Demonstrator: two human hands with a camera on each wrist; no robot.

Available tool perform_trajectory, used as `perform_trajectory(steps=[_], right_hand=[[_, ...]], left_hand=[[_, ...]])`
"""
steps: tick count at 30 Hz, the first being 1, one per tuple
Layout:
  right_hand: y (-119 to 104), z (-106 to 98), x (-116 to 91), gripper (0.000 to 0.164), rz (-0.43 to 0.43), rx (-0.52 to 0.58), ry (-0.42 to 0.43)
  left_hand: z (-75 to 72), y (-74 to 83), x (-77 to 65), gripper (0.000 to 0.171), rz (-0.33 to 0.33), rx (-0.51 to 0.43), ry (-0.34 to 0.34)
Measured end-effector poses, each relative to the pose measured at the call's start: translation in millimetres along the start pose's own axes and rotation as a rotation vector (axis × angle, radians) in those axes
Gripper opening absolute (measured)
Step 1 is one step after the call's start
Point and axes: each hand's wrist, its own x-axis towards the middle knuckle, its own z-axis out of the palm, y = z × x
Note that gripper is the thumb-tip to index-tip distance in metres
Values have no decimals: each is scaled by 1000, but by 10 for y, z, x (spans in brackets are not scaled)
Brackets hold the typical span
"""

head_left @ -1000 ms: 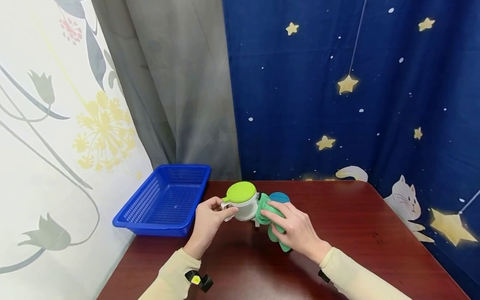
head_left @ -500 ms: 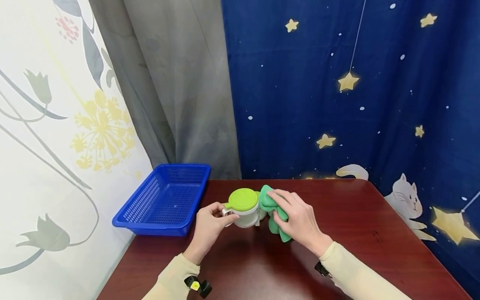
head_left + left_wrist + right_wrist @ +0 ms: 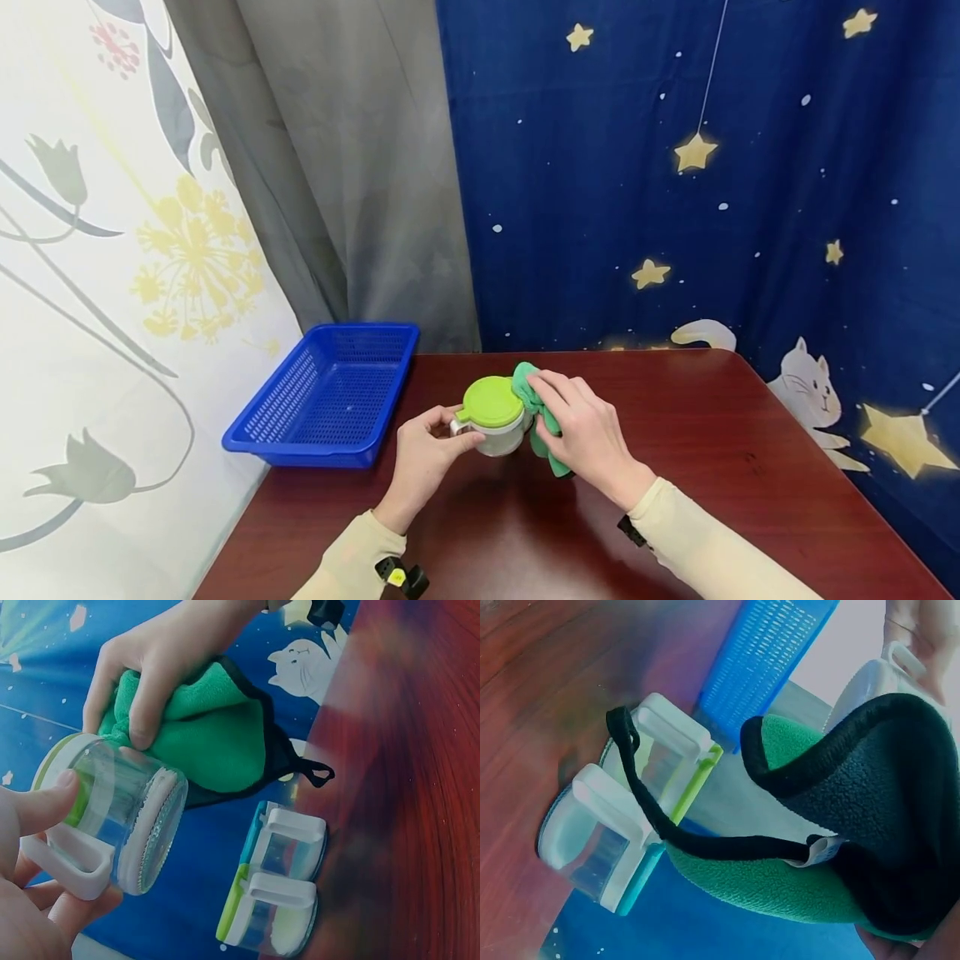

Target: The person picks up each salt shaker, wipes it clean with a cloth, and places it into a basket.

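My left hand (image 3: 423, 454) holds a clear seasoning jar (image 3: 127, 810) by its white handle, with the thumb up near the lid. The jar has a bright green lid (image 3: 491, 402) and white contents. In the left wrist view it is raised off the table and tilted. Bunched in my right hand (image 3: 588, 433) is a green cloth (image 3: 217, 727) with black edging and a hanging loop, pressed against the jar's side by the lid. The cloth's dark underside fills much of the right wrist view, partly hiding the jar.
Two more seasoning jars stand side by side on the table behind my hands, one blue-lidded (image 3: 289, 832) and one green-lidded (image 3: 274, 911). In the head view they are hidden. A blue perforated basket (image 3: 322, 454) sits at the table's left. Curtains hang behind the dark red table (image 3: 712, 467).
The held jar has shifted slightly right. The cloth has moved up from the jar's side to beside its lid. The blue lid behind, seen a second ago, is now covered.
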Motion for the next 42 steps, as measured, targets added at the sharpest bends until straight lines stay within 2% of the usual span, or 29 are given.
perform_trajectory(steps=[7, 10, 14, 22, 26, 28, 32, 34, 37, 42], right_hand=[[64, 178, -203, 56, 19, 14, -79], [73, 214, -262, 53, 51, 57, -78], [79, 207, -257, 52, 68, 103, -48], [95, 203, -291, 51, 23, 118, -7], [157, 178, -261, 54, 26, 128, -4], [191, 152, -216, 60, 43, 147, 6], [237, 84, -101, 78, 84, 175, 32], [248, 47, -53, 82, 98, 178, 45], [253, -4, -1, 76, 95, 188, 72], [255, -28, 41, 61, 16, 183, 105]], left_hand=[[5, -196, 47, 33, -15, -140, -19], [2, -196, 49, 33, -9, -148, -44], [14, -214, 50, 33, -11, -163, -40], [10, -254, 58, 31, 60, -122, -46], [-6, -302, 54, 31, 74, -72, -38], [-16, -318, 42, 30, 80, -48, -44], [-21, -316, 19, 29, 92, -74, -102], [-12, -307, 6, 28, 92, -103, -138], [13, -297, -11, 28, 85, -138, -166], [66, -298, -47, 26, 96, -152, -143]])
